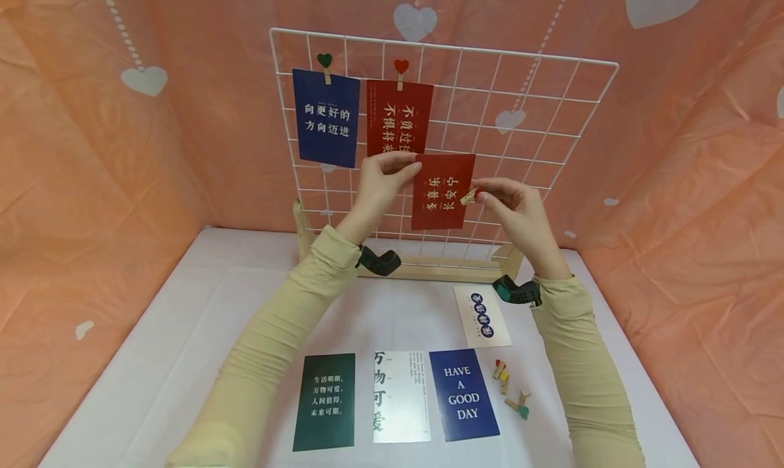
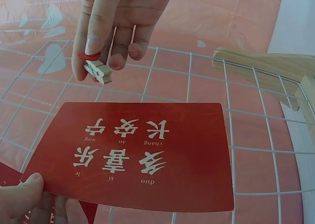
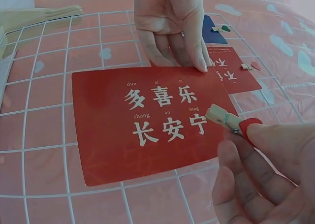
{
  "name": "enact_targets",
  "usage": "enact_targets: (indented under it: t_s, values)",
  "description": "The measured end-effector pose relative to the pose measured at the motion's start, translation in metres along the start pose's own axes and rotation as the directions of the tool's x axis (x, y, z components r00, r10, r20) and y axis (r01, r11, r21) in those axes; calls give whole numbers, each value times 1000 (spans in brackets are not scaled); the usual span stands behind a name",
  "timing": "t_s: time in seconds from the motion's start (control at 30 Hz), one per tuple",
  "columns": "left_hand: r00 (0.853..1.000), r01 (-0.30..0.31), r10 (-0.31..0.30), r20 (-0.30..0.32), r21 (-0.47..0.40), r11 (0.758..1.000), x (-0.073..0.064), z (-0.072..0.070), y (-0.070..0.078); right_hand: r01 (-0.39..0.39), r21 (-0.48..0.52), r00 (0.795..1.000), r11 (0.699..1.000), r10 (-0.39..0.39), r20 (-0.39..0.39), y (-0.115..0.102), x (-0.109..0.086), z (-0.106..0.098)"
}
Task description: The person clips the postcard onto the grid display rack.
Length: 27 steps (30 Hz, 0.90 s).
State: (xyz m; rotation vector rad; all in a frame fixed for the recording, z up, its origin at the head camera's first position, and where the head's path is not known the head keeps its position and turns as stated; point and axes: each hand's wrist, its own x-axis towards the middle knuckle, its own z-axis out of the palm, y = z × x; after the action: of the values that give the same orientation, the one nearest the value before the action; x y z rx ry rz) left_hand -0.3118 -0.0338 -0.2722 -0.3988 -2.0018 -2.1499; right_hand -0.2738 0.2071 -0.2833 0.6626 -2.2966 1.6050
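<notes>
My left hand [image 1: 381, 186] pinches a red card [image 1: 442, 209] by its upper left corner, holding it in front of the white wire grid [image 1: 539, 141]. White characters run sideways down the card in the head view. Beside the card's right edge, my right hand [image 1: 516, 206] pinches a small wooden clothespin [image 3: 224, 119] with a red heart on it, between thumb and fingers. In the left wrist view the clothespin is apart from the card. A blue card [image 1: 327, 138] and another red card [image 1: 401, 107] hang clipped on the grid, the red one partly hidden by my left hand.
On the white table [image 1: 245, 305] lie a green card [image 1: 324, 424], a white card [image 1: 401, 403], a blue card [image 1: 463, 427] and a smaller white card [image 1: 499, 325]. Several loose clothespins [image 1: 503, 379] lie right of them. A wooden base [image 1: 429, 272] supports the grid.
</notes>
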Motion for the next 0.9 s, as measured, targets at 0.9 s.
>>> enact_targets:
  t_s: [0.9]
  values:
    - [988, -152, 152, -3, -6, 988, 25, 10, 27, 72, -10, 991, 997, -73, -117, -32, 29, -10]
